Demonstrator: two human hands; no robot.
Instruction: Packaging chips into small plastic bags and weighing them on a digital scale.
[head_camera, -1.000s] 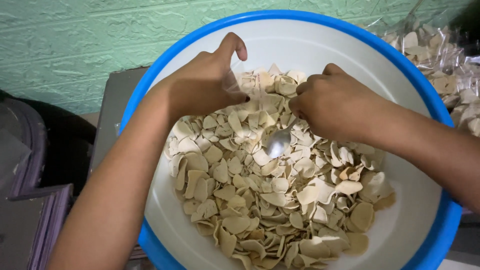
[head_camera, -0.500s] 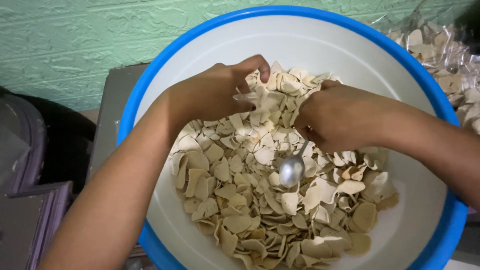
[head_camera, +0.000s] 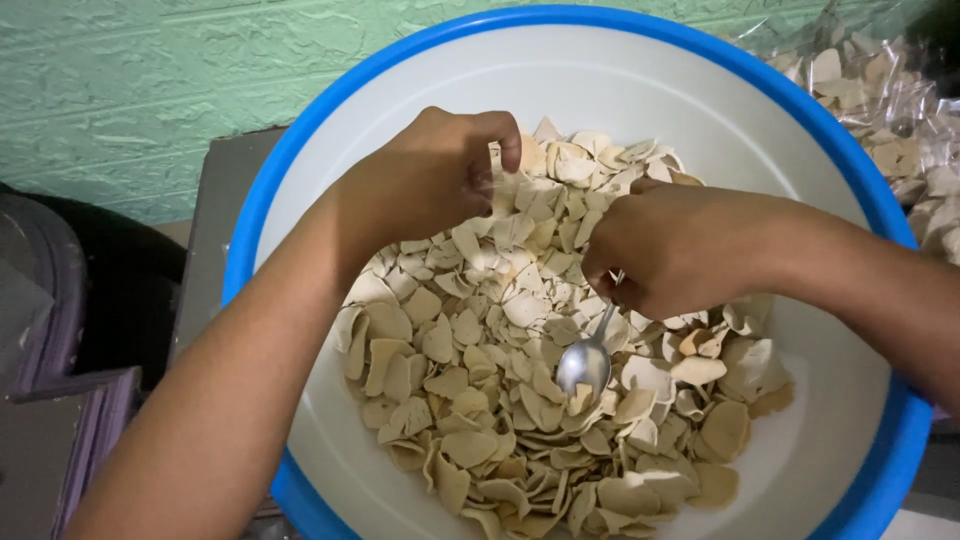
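A big basin (head_camera: 800, 330), white inside with a blue rim, fills the view and holds a heap of pale beige chips (head_camera: 480, 400). My right hand (head_camera: 680, 245) is closed on the handle of a metal spoon (head_camera: 588, 360), whose bowl rests on the chips near the middle. My left hand (head_camera: 435, 180) is at the far side of the heap, fingers curled around a small clear plastic bag (head_camera: 492, 190) that is mostly hidden under them.
Clear plastic bags filled with the same chips (head_camera: 890, 110) lie at the upper right beside the basin. A green textured wall (head_camera: 150, 90) runs behind. A grey surface (head_camera: 215, 220) and dark objects (head_camera: 60, 330) sit to the left.
My right hand has drawn toward me and down, sliding the spoon lower across the chips. My left hand's fingers have curled shut over the far edge of the heap.
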